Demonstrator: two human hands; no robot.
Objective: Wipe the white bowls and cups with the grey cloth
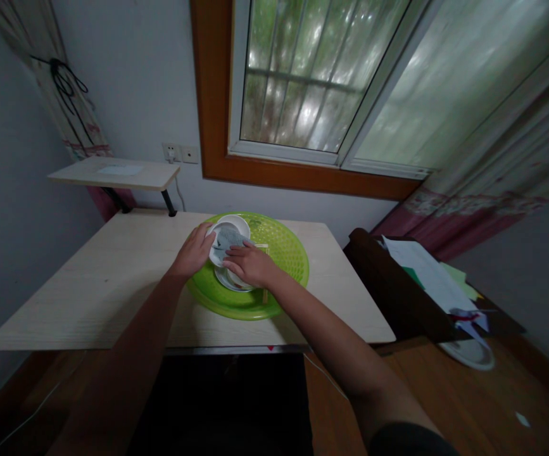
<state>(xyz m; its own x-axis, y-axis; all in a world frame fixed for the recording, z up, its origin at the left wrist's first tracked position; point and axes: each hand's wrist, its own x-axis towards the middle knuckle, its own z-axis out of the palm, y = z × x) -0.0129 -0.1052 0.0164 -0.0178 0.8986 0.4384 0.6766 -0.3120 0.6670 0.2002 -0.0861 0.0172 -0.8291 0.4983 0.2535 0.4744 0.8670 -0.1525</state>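
My left hand (195,250) grips the left rim of a tilted white bowl (215,254). Pressed into that bowl is a grey cloth (229,239), with the fingers of my right hand (251,265) closed over it. Just behind stands a second white bowl (239,221). More white dishware (227,282) shows beneath my right hand, partly covered by it. A pale chopstick (265,296) sticks out below my right wrist; how many lie there I cannot tell. All of this rests on or over a round green plastic basket (289,253) with a perforated pattern.
The basket sits on a pale wooden desk (126,272). A small raised shelf (136,174) on black legs stands at the back left. Behind are a wall socket (171,152) and a window (302,82). Papers (426,272) lie on a dark brown piece at right.
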